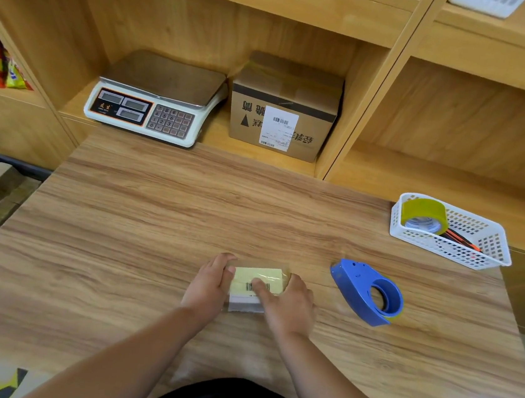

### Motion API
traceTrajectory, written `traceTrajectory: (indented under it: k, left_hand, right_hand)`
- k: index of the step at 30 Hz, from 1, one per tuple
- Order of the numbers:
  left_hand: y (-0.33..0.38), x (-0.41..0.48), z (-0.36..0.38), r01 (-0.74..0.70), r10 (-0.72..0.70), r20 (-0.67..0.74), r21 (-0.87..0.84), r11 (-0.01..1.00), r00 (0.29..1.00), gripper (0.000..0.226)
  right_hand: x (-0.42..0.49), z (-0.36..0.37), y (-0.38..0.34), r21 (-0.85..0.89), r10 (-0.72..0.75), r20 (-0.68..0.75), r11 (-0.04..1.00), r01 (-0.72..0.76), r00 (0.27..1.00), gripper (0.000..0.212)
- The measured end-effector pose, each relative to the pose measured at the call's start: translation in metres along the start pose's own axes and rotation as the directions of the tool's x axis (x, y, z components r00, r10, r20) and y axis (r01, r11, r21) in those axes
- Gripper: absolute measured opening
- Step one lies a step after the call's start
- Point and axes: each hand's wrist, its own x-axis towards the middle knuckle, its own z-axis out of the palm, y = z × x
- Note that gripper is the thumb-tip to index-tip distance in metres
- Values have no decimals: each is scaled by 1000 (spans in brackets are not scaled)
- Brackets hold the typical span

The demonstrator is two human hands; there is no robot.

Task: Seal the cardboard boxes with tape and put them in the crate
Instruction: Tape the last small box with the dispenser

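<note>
Cardboard box (258,281) at centre of table (154,219), gripped at either end by left hand (208,286) and right hand (290,305), right thumb pressing glossy tape (267,275) flat; sealing judged almost finished, tape dispenser (365,292) lying near right, move into crate (13,164) at left outstanding.

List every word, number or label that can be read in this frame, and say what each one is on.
"7 8 9", "4 5 6", "1 2 3", "0": keypad of the scale.
Scale brand mark: Chinese characters, too blurred to read.
Cardboard box: black Chinese print, upside down, not legible.
White label on that box: barcodes, text too small to read.
Small box: barcode only, digits unreadable.
Tape roll: print on its core is blurred.
</note>
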Motion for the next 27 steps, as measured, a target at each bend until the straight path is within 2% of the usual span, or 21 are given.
traceTrajectory:
  k: [2,8,10,14,16,19,22,24,27]
  left_hand:
    - [1,-1,0,3,-3,-1,-11,1000,1000,26]
    - [3,-3,0,6,-6,-7,-3,1000,1000,26]
    - [3,-3,0,7,-7,-10,-4,1000,1000,27]
    - [4,-5,0,36,-36,0,-17,999,999,27]
    - [7,-7,1,106,-106,-3,-55,993,994,29]
    - [14,-6,9,242,-249,-38,-128,962,968,37]
    - [21,-6,20,320,-336,-48,-199,926,941,45]
    - [24,-7,26,355,-376,-26,-270,895,926,56]
    - [24,-9,29,369,-391,-27,-281,886,920,79]
  right_hand:
    - [1,-1,3,63,2,-7,998,-1,1000,59]
    - [1,-8,12,65,-54,-20,996,55,998,32]
    - [4,-9,15,70,-84,-20,994,85,996,29]
    - [8,-6,21,71,-102,-9,992,102,995,36]
    - [9,-7,22,134,-96,-13,986,97,995,37]
    - [11,-9,23,119,-107,-2,987,106,994,39]
    - [10,-5,22,129,-80,-12,988,80,997,40]
    - [7,-1,18,127,-51,-22,990,54,998,39]
    - [5,1,15,158,-15,-22,987,18,1000,39]
